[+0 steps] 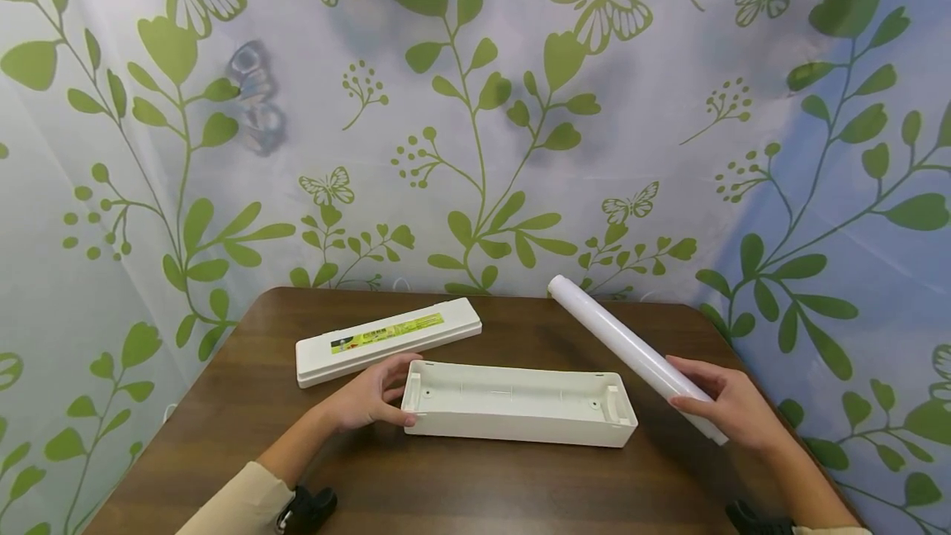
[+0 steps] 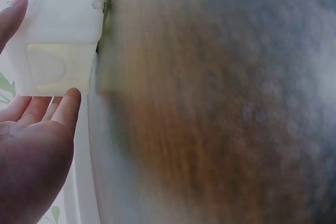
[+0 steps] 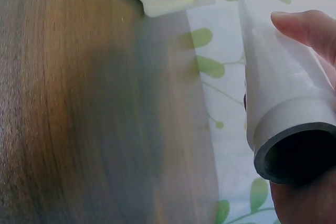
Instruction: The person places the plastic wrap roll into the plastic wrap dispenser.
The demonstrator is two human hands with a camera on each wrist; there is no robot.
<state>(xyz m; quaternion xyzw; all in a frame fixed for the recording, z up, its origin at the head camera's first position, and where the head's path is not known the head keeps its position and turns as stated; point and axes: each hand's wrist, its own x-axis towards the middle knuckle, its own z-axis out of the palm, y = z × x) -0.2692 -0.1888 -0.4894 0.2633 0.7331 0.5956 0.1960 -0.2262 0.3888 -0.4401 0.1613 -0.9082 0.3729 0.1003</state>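
A white open tray (image 1: 520, 429) lies lengthwise on the brown table (image 1: 245, 411), hollow side up. My left hand (image 1: 394, 393) cups its left end, thumb at the near corner and fingers at the far corner. In the left wrist view, the tray's end (image 2: 58, 30) sits between the thumb and fingertips of that hand (image 2: 37, 129). My right hand (image 1: 694, 390) grips the near end of a white roll (image 1: 617, 337), which slants up and away to the right of the tray. Up close, the thumb (image 3: 310, 27) presses on the roll (image 3: 278, 98), whose hollow grey core faces the camera.
A flat white lid (image 1: 386, 339) with a yellow-green label lies behind the tray, on the left. A leaf-and-butterfly curtain (image 1: 475, 106) hangs close behind and beside the table. The table's right edge runs just under my right hand.
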